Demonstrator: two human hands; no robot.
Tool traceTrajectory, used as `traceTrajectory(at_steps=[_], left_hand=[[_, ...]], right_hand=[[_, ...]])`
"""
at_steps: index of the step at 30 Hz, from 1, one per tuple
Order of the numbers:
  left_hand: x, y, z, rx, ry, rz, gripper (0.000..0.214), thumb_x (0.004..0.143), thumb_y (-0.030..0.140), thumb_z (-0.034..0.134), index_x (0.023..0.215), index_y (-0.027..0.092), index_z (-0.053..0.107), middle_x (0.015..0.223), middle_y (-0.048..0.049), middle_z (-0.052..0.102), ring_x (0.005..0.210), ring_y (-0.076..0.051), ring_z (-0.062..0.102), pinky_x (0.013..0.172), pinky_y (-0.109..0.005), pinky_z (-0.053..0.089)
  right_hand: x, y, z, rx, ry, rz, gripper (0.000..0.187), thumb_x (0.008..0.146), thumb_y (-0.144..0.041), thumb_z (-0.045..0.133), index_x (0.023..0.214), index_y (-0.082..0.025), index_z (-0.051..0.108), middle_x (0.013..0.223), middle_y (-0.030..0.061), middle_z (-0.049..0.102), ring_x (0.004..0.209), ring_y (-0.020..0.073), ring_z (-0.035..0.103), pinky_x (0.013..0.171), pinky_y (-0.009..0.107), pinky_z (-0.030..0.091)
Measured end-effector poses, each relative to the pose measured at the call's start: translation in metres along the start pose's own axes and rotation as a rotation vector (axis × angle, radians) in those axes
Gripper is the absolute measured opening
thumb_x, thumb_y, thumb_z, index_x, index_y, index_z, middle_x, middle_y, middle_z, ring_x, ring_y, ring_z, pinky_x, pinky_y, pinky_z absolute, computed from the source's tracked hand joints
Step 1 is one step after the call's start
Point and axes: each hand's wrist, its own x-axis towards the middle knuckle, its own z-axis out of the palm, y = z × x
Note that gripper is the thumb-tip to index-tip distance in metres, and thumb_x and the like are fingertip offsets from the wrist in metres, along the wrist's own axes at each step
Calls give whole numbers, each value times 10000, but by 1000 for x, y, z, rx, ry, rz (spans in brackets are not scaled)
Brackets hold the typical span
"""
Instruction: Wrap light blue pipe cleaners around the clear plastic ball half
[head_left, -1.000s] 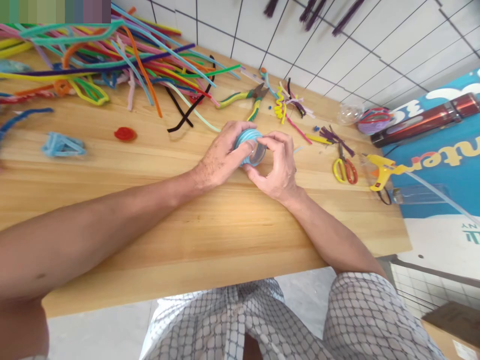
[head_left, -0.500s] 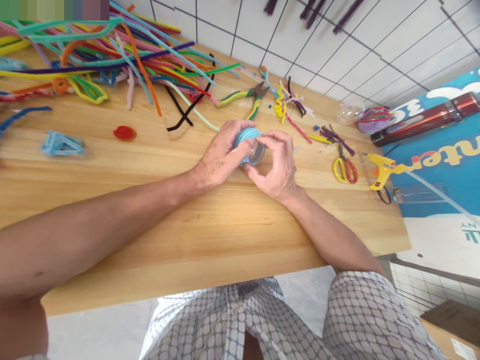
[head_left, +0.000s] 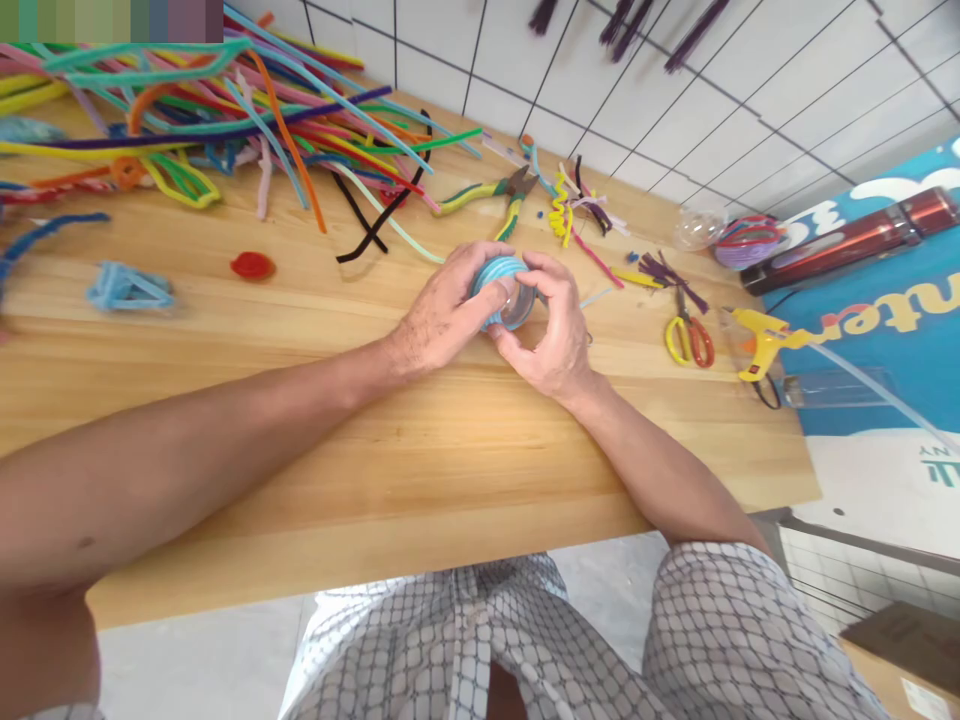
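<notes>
Left hand (head_left: pixel 444 312) and right hand (head_left: pixel 564 340) are gripping a clear round shell (head_left: pixel 520 304) between them over the wooden table (head_left: pixel 480 430) — light-blue coils (head_left: pixel 500 266) are covering its left side, while its right is showing bare, so the wrapping is apparently standing only part done.

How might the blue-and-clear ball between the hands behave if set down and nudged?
The ball looks apt to roll, given its rounded outline. It is probably light for its size, since the see-through part looks hollow. That shiny part may be slippery, while the striped blue covering likely grips better.
</notes>
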Motion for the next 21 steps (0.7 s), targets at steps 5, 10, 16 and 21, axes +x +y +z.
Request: traceTrajectory(at_steps=[5,10,16,21], left_hand=[[0,0,0,8,-3,19,324,1082,480,620,1342,305,701,1395,-70,761,1350,-287,679,1227,-494,531],[-1,1,0,1,1,-1,325,1075,468,628,1350,310,697,1405,-68,750,1363,-283,672,1231,-477,522],[-1,3,1,0,-8,38,358,1077,488,633,1359,273,679,1377,-72,742,1341,-299,678,1206,-507,532],[-2,5,1,-10,-22,-8,380,1073,534,640,1357,288,692,1382,-70,753,1363,-292,677,1212,-476,537]], right_hand=[[-1,-1,1,-12,2,54,646,935,-489,831,1486,-389,509,1591,60,633,1487,348,612,1248,602,580],[-1,-3,0,-37,-37,97,686,919,-529,850,1495,-387,507,1594,77,635,1510,381,603,1242,677,580],[1,-4,3,-5,21,-24,704,925,-386,846,1496,-348,435,1596,134,615,1516,349,612,1248,659,579],[1,-4,5,31,33,-8,655,920,-368,836,1451,-276,464,1550,178,634,1498,360,627,1196,635,609]])
